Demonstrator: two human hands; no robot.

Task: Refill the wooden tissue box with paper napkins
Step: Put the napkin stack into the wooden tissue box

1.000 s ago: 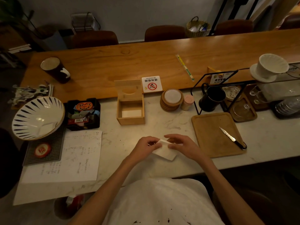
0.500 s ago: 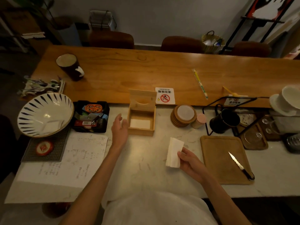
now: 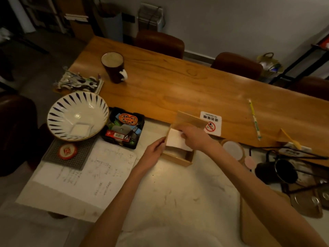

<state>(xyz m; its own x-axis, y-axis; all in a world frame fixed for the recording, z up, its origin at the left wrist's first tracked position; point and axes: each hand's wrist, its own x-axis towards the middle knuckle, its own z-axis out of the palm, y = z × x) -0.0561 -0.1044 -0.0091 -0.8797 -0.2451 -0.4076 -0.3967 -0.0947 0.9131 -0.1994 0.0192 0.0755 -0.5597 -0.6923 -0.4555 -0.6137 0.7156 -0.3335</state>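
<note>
The wooden tissue box [image 3: 179, 158] stands open on the pale marble counter, its lid [image 3: 188, 118] tipped up at the back. My right hand [image 3: 195, 136] holds a folded white paper napkin [image 3: 175, 139] over the box's opening, partly inside it. My left hand [image 3: 154, 152] rests against the box's left wall, fingers on its edge. The box's inside is mostly hidden by the napkin and my right hand.
A striped bowl [image 3: 76, 115] and a black tray of small items [image 3: 123, 127] sit left of the box. A written paper sheet [image 3: 85, 175] lies front left. Coasters [image 3: 233, 150], a black mug [image 3: 277, 172] and a wooden board [image 3: 252, 221] are at the right.
My right hand carried the napkin from the counter up to the box. My left hand closed in on the box's left wall. The view swung left.
</note>
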